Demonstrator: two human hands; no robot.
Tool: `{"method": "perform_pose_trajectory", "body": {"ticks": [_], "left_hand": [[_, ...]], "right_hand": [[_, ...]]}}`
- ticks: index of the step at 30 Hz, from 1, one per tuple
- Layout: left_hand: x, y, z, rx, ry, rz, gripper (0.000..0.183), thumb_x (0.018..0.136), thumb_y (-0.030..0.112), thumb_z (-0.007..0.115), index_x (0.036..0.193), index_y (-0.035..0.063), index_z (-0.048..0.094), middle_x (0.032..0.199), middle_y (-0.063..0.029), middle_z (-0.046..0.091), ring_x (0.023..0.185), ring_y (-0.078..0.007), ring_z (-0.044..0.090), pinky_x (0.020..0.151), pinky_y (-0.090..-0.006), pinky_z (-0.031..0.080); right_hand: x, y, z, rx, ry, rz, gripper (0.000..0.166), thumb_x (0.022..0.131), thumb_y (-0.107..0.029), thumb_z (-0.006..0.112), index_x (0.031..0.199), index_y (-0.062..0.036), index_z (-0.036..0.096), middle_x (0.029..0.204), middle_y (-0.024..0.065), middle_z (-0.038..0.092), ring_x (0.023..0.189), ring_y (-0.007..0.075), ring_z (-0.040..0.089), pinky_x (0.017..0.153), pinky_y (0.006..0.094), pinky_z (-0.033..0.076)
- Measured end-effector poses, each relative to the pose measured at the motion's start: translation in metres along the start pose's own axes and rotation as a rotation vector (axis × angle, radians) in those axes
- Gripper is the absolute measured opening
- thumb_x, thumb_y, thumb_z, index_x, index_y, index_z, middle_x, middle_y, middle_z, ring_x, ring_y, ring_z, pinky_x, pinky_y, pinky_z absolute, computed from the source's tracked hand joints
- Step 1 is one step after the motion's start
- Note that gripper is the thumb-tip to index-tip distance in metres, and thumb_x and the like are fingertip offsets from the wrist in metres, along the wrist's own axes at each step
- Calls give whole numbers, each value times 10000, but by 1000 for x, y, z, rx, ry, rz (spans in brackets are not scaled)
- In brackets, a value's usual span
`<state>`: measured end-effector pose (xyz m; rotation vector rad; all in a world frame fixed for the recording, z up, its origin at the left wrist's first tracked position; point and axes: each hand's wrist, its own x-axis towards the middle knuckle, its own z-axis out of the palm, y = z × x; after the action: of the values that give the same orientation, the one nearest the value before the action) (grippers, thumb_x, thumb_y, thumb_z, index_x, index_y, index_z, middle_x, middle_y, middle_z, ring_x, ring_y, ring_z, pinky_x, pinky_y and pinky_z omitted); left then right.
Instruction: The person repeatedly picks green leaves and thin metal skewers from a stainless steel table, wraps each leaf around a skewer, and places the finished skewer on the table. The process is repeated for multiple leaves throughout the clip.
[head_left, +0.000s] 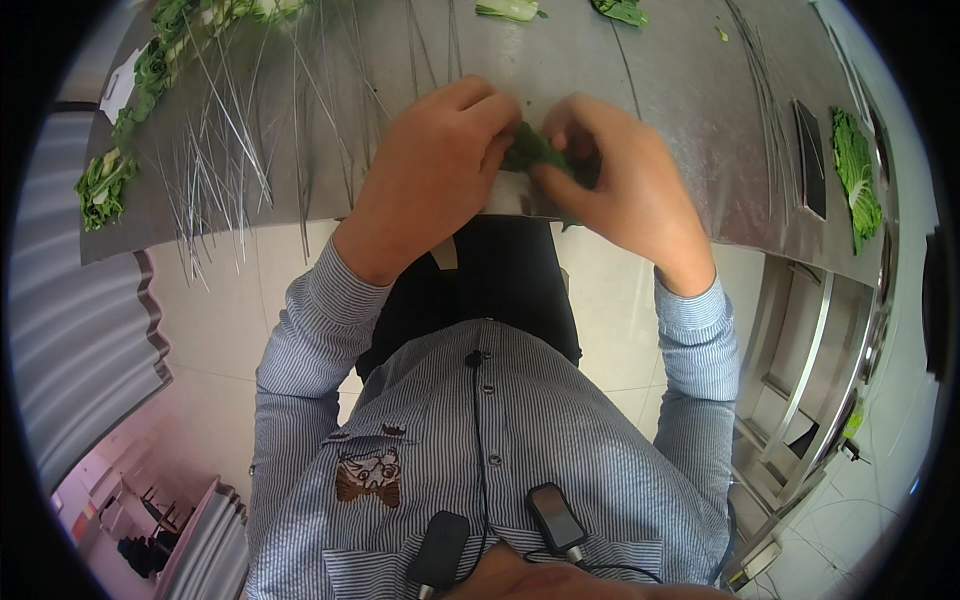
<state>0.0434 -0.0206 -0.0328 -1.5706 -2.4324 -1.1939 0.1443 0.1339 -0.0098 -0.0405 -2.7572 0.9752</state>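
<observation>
A dark green leafy piece (534, 148) is held between my two hands above the front edge of the metal-topped table (697, 187). My left hand (442, 146) pinches its left end between thumb and fingertips. On the other side, my right hand (619, 165) grips it with curled fingers and thumb, covering much of it. A bit of green hangs below the right thumb. Beyond the hands lie a pale-stemmed leafy piece (507, 8) and a green leaf (621, 10).
Many thin metal wires (232, 135) lie on the left, several overhanging the front edge. More wires (761, 97) lie at right, beside a dark flat rectangular object (810, 157) and a crinkled cabbage leaf (856, 180). Leafy bunches (105, 187) line the far left.
</observation>
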Motion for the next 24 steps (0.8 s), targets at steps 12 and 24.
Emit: {"method": "perform_pose_trajectory", "body": {"ticks": [12, 24], "left_hand": [[-2, -1, 2, 18, 6, 31, 108, 754, 70, 638, 822, -6, 603, 905, -93, 593, 744, -280, 593, 645, -329, 476], [11, 3, -5, 185, -192, 0, 165, 719, 65, 652, 866, 30, 585, 884, -82, 586, 884, -272, 477, 798, -357, 392]], "right_hand": [[20, 4, -11, -162, -64, 113, 180, 715, -80, 673, 797, -2, 533, 685, 151, 557, 626, 308, 553, 568, 380, 421], [11, 23, -21, -31, -45, 35, 224, 737, -142, 689, 908, -25, 604, 824, 111, 562, 683, 263, 535, 634, 341, 438]]}}
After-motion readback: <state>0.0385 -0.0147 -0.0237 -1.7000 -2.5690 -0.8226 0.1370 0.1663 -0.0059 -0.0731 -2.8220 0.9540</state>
